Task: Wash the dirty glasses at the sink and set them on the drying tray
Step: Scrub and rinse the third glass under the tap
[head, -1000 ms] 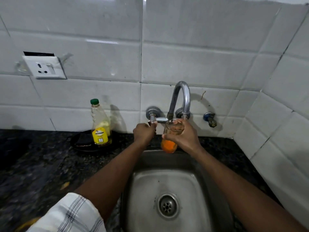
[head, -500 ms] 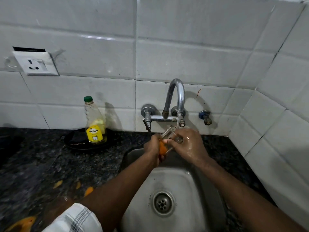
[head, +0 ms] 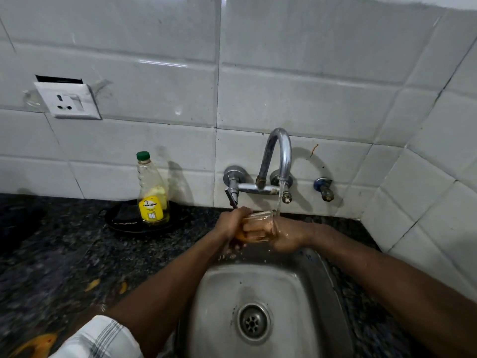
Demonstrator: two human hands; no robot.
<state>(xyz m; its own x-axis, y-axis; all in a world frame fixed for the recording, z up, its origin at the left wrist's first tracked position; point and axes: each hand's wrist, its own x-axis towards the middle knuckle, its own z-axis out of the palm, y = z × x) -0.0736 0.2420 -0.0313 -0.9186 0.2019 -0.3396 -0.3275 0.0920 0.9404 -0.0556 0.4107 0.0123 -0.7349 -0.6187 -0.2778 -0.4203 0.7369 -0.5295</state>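
- Steel sink (head: 309,293) is sitting nearest me, its drain (head: 253,322) showing at the bottom, and both forearms are reaching over it from my side.
- A checked sleeve (head: 98,339) is showing low on the left, and orange scraps (head: 36,344) are lying on the dark counter (head: 64,254) beside it.
- I'm seeing the glass (head: 258,223) lying on its side above the back of the sink, held between the two hands, with orange residue at its left end.
- The left hand (head: 232,226) is closing around the left end of the glass; how tightly, I cannot tell.
- The right hand (head: 281,233) is wrapping the glass from the right, its fingers (head: 254,229) curled across the front of it.
- Water is running from the tap (head: 277,156) onto the right hand and the glass's right end.
- Further back on the left, a bottle (head: 151,192) with a green cap is standing upright on a black tray (head: 124,223) against the wall.
- A socket (head: 68,100) is sitting on the white tiles (head: 309,86) above.
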